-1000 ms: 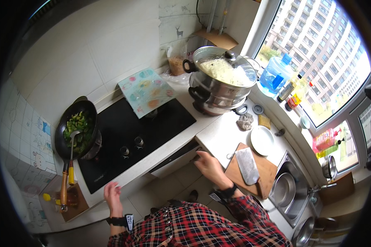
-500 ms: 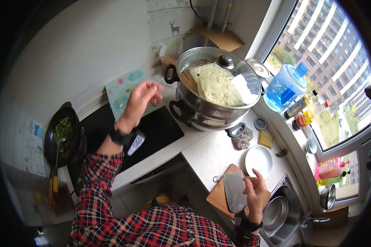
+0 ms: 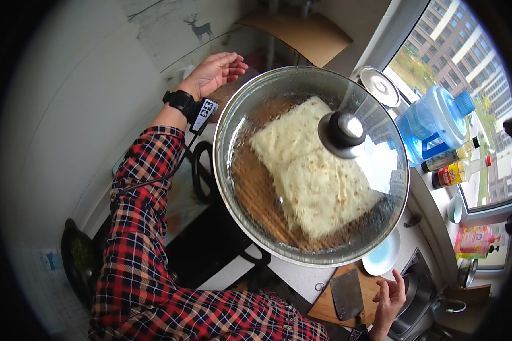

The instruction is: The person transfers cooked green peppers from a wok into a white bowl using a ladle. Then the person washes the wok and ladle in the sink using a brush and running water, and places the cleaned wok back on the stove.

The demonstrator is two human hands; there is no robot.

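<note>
- Although its body is mostly hidden, the pot (image 3: 256,204) dominates my view; what it stands on is not visible from above. Its black side handle lies between it and my left forearm.
- Glass lid (image 3: 375,221): seated on the pot, not lifted; I judge the covering complete and the uncovering not yet done.
- Pale flat food (image 3: 313,165): inside the pot, under the glass, on a brown slatted surface; loading appears finished. Doneness cannot be told.
- Black cooktop (image 3: 202,241): partly blocked by my left sleeve and the pot.
- Blue water bottle (image 3: 432,122): tilted in view, just beside the lid's right rim, crowding that side.
- Chopping board (image 3: 318,304): on the white desk (image 3: 290,278), before the sink (image 3: 420,301).
- Wok (image 3: 77,261): far left, well apart from the pot; green contents, too dark to grade.
- My left hand (image 3: 213,77): near the lid's upper-left rim, fingers close together, loosely curved, nothing visibly held.
- My right hand (image 3: 391,298): near the board, fingers bent and apart, nothing visibly held.
- Cleaver (image 3: 347,292): flat on the board, not gripped.
- White plate (image 3: 384,253): partly covered by the lid's edge in view.
- Lid knob (image 3: 347,128): unobstructed, neither hand on it.
</note>
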